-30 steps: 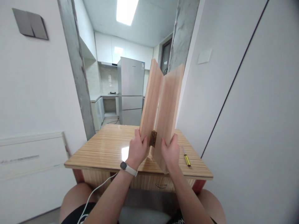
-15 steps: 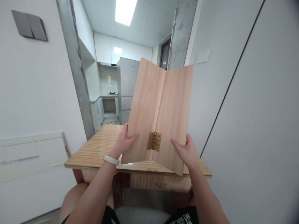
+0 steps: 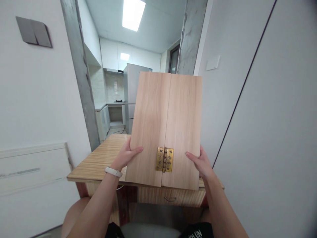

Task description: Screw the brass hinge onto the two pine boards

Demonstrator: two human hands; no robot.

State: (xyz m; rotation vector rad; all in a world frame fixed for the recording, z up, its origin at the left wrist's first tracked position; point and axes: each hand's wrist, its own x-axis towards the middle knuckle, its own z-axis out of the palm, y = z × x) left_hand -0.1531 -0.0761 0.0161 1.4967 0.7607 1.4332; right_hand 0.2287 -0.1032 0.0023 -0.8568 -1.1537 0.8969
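With our left hand (image 3: 125, 155) and right hand (image 3: 201, 162), we grip two wooden boards (image 3: 164, 119) by their outer edges, seemingly to keep the hinge (image 3: 164, 160) flat.

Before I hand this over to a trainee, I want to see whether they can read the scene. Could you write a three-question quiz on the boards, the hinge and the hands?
1. True or false: the hinge joins the left board and the right board nearer their lower ends than their upper ends.
2. Multiple choice: what is in the grip of the left hand?
a) the right board
b) the left board
c) the hinge
3. Fill in the blank: the pale band is worn on the ____ wrist.

Key: 1. True; 2. b; 3. left
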